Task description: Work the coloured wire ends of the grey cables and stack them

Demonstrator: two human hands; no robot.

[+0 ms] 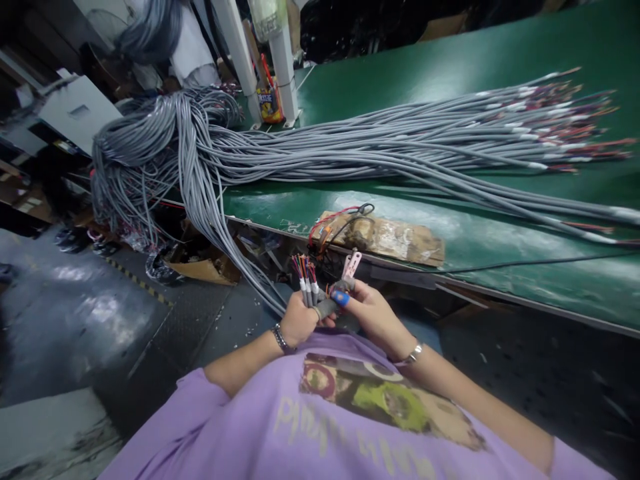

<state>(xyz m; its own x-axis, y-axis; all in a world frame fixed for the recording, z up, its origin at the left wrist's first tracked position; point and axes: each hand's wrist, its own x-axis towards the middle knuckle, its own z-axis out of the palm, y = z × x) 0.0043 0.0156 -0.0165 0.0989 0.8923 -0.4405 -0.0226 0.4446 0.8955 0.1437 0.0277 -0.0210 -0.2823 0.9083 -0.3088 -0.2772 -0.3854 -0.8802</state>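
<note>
My left hand [300, 319] is closed around a few grey cables [309, 293] close to their ends. Thin coloured wires [303, 265] fan upward from white-wrapped tips above the fist. My right hand [375, 313] is close beside it, fingers curled, with blue tape [341, 297] around the thumb. It grips a small hand tool with pale, flat metal ends [352, 264] and a grey-wrapped part; its exact kind is unclear. The tool's wrapped part lies against the left fingers. The cables trail from the left hand up to a large hanging bundle [193, 153].
Long grey cables [350, 147] with bared ends lie across the green table [500, 267]. A worn wooden board [405, 241] with red and black leads sits at the front edge. White posts [283, 73] stand behind. An open cardboard box [205, 270] is below, at left.
</note>
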